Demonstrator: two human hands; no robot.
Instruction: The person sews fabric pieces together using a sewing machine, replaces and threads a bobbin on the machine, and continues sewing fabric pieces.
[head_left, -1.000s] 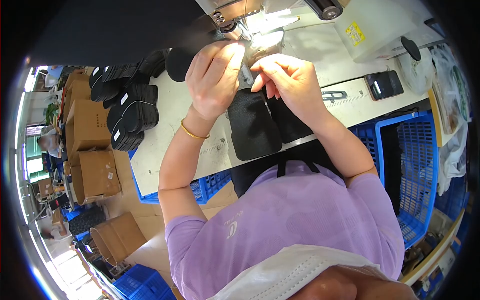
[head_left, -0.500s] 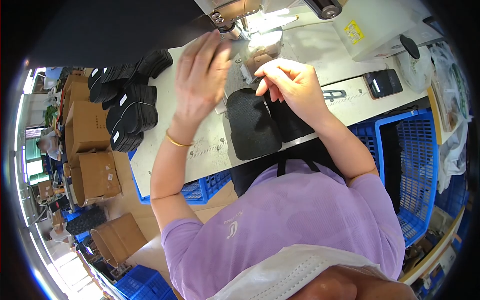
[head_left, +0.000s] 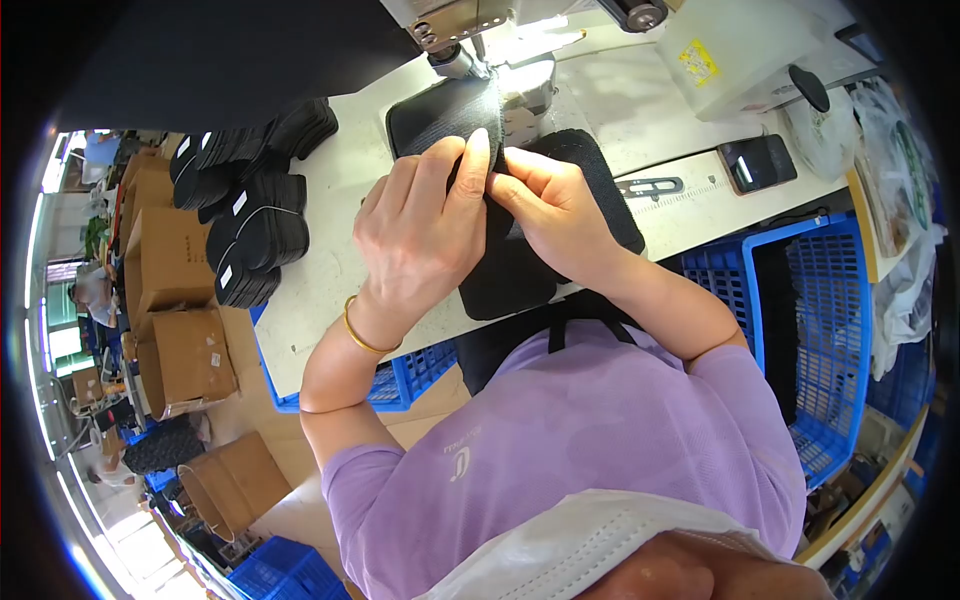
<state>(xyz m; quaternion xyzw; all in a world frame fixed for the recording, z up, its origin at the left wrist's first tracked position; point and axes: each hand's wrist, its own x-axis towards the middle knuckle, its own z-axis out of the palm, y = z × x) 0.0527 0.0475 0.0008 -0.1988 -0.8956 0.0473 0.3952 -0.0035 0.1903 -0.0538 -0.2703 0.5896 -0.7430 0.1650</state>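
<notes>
A black rounded fabric piece (head_left: 425, 117) lies under the head of a sewing machine (head_left: 462, 25), its right edge by the lit needle area. My left hand (head_left: 425, 215), with a bracelet at the wrist, is closed on the near edge of this piece, fingers bent and index finger along the edge. My right hand (head_left: 555, 210) pinches the same piece's edge between thumb and fingers, just right of my left hand. Beneath and beside the hands lie another black piece (head_left: 507, 280) and a textured black piece (head_left: 605, 190); the hands partly cover them.
Tied stacks of black pieces (head_left: 270, 225) stand at the table's left. A phone (head_left: 757, 163), a slotted metal part (head_left: 650, 187) and a translucent container (head_left: 735, 55) are to the right. Blue baskets (head_left: 845, 330) flank the table; cardboard boxes (head_left: 185, 350) stand left.
Both hands have come together at the machine and now hold a black piece there. Half a second ago they were apart, with the black pieces lying nearer my body.
</notes>
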